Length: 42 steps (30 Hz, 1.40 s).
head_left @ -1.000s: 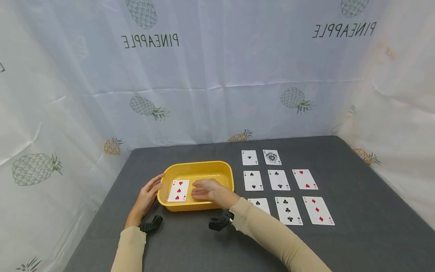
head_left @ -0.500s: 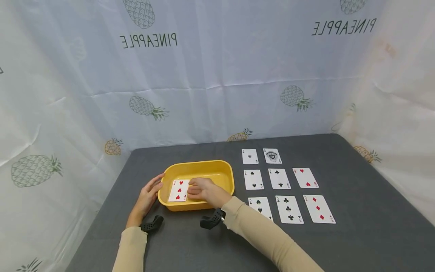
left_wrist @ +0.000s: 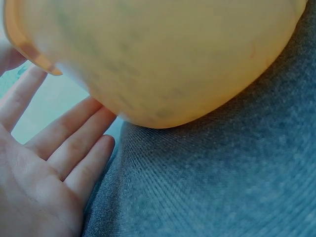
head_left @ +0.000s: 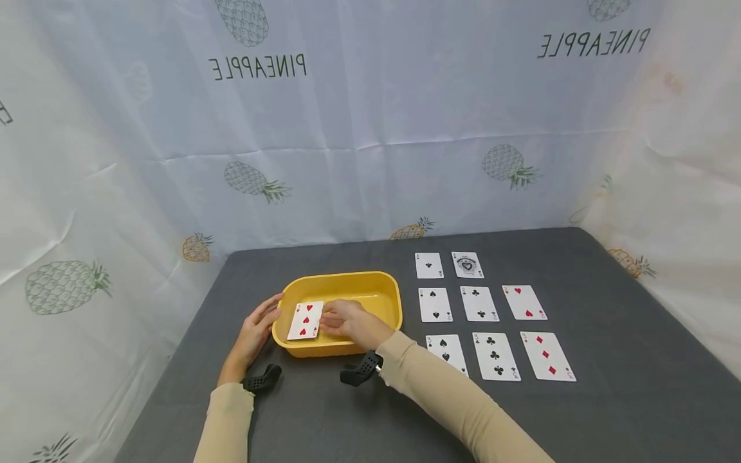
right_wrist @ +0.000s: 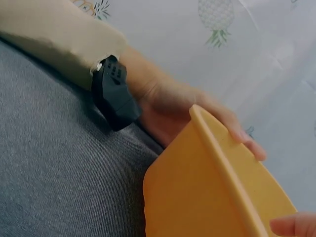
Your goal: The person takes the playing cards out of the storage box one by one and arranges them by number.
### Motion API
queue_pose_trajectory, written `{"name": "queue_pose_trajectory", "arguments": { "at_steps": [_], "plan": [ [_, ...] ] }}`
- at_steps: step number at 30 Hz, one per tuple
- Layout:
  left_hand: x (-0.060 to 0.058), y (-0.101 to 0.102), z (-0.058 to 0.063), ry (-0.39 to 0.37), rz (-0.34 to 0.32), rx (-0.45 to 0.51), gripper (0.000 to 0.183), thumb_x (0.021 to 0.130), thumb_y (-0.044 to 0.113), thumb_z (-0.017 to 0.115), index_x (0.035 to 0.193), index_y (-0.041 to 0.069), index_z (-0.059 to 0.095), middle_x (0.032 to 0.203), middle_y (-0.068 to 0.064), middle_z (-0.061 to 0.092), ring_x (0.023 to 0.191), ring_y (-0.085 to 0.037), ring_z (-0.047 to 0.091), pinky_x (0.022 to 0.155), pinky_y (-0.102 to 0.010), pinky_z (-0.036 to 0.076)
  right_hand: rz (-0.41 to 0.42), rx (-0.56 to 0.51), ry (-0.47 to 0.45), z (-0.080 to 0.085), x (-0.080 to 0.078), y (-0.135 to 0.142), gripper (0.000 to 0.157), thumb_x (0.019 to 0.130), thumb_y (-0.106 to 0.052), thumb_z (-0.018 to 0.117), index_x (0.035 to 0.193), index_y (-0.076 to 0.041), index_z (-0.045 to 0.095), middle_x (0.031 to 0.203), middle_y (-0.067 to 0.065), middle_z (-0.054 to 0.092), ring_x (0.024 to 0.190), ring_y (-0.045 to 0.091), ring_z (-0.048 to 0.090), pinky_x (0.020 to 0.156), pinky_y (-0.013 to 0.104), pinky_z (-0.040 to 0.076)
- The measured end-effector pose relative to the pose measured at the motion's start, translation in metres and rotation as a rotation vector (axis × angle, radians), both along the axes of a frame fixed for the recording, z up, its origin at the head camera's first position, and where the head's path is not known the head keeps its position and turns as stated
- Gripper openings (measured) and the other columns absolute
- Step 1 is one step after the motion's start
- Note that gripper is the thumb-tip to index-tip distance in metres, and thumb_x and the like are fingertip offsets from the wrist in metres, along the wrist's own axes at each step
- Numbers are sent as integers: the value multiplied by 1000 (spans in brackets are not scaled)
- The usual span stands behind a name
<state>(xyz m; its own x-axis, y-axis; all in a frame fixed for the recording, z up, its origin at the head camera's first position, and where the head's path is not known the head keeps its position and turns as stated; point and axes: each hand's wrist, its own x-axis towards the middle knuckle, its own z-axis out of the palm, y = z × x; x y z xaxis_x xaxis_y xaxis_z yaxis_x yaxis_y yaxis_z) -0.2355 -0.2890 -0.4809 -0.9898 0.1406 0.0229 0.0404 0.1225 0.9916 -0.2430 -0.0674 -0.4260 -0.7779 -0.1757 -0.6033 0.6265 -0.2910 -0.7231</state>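
Note:
A yellow plastic tub [head_left: 382,292] stands on the grey table. Over its left half is a three of hearts card [head_left: 306,319], its lower edge reaching the tub's front rim. My right hand [head_left: 336,319] reaches into the tub and pinches the card's right edge. My left hand [head_left: 258,326] lies with straight fingers against the tub's left outer wall. The left wrist view has that open palm [left_wrist: 44,163] beside the tub's rounded corner [left_wrist: 163,54]. In the right wrist view the tub's corner [right_wrist: 207,197] fills the foreground, with the left hand [right_wrist: 182,113] behind it.
Right of the tub, cards lie face up in rows: ace of clubs [head_left: 429,265], ace of spades [head_left: 467,264], a row of twos [head_left: 479,303], a row of threes [head_left: 495,355]. White pineapple-print sheets wall in the grey table [head_left: 625,399].
My right hand moved left from beside the card onto its right edge. The card has shifted left and toward the tub's front rim. The left hand stayed put.

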Motion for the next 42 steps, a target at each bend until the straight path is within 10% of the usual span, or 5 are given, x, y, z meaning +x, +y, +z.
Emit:
{"name": "queue_pose_trajectory", "arguments": {
  "at_steps": [10,19,42],
  "plan": [
    [-1,2,-2,44,-27,41,53,101,21,49,147,-1,34,120,23,54,110,12,56,87,-11,49,61,210,57,-8,-7,-8,23,84,-3,67,106,5,68,65,4,63,51,9,56,49,18,46],
    [-2,4,2,21,-13,5,56,101,26,49,148,1,32,118,27,54,109,13,54,87,-10,48,69,229,60,-4,-8,-6,26,85,-8,71,108,3,70,94,15,75,56,11,62,54,18,53],
    [0,1,0,24,-10,-8,55,102,26,48,148,0,32,115,31,54,107,15,54,87,-10,48,121,59,108,2,8,17,28,85,-6,71,111,4,69,95,14,73,67,14,68,71,24,58]
  ]
}}
